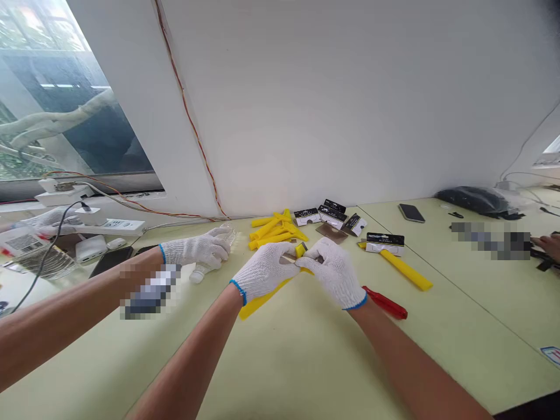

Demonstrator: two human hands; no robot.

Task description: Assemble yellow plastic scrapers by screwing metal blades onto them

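Note:
My left hand (265,269) and my right hand (333,271), both in white knit gloves, meet at the middle of the pale green table (306,361). Their fingers are closed together on one end of a yellow plastic scraper (259,300), whose flat handle runs out under my left hand toward me. A small yellow part (300,249) shows between the fingertips. A red-handled tool (385,304) lies on the table just beside my right wrist.
A co-worker's gloved hand (196,251) at the left rests on a clear bottle. Behind lie a pile of yellow handles (273,230), black-and-white cards (332,213), another yellow scraper (405,269), a phone (411,212), a power strip (114,224). Another person's hand (546,245) shows far right.

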